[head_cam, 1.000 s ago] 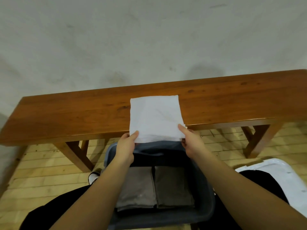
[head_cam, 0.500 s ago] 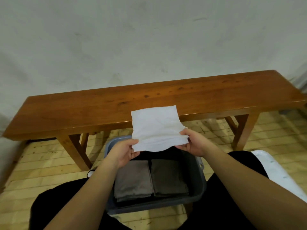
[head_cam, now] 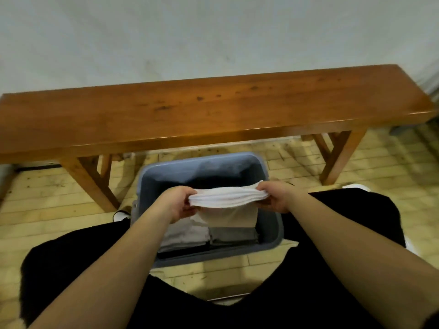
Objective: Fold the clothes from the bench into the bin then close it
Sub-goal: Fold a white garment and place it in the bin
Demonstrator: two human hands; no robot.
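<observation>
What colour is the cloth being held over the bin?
White, plain; the cloth shows clearly in the head view.

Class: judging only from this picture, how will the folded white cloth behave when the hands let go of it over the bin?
The white cloth sags between the left hand and right hand, so it is probably floppy. Its hanging layer suggests that it may unfold. It looks light.
</observation>
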